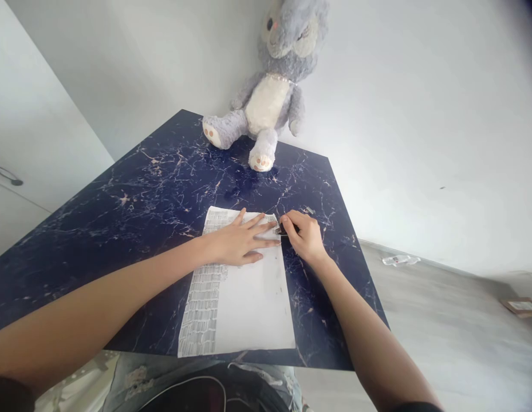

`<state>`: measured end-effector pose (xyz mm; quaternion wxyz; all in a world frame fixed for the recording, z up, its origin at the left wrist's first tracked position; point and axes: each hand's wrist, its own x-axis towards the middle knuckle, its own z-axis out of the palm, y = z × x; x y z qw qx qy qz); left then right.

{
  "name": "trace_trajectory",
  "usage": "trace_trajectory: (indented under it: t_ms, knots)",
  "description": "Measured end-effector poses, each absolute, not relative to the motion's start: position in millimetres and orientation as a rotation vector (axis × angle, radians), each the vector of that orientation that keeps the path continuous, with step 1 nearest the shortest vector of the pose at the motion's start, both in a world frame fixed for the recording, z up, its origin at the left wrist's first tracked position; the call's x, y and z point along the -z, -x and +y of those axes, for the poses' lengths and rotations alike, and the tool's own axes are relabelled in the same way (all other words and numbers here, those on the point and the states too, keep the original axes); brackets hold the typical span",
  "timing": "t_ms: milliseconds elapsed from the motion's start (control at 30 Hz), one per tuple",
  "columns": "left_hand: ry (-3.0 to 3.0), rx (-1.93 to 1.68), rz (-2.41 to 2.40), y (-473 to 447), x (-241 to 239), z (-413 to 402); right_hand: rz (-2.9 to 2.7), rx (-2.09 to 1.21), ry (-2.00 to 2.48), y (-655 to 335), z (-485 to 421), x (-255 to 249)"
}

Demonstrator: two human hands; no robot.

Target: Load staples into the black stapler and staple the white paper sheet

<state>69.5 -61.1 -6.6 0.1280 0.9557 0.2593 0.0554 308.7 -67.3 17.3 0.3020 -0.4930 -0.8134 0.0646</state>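
Note:
A white sheet of paper (244,303) with printed text along its left side lies on a dark blue marble-patterned table (132,194). My left hand (240,240) rests flat on the upper part of the sheet, fingers stretched out. My right hand (304,234) is curled at the sheet's upper right edge, pinching a small dark object (283,231) that I cannot make out. The fingertips of both hands nearly touch.
A grey and white plush rabbit (270,91) sits at the table's far edge against the white wall. On the grey floor to the right lie a clear plastic wrapper (398,260) and a flat brown card (523,306). My lap shows below the near edge.

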Motion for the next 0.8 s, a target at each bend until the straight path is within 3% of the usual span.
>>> trace_trajectory:
  t_ms: [433,800]
  knots:
    - [-2.733,-0.133,0.793,-75,6,-68,-2.172,0.236,1.610,-285,-70,-14]
    - [-2.739,-0.167,0.773,-77,7,-68,-2.174,0.296,1.642,-282,-69,-13]
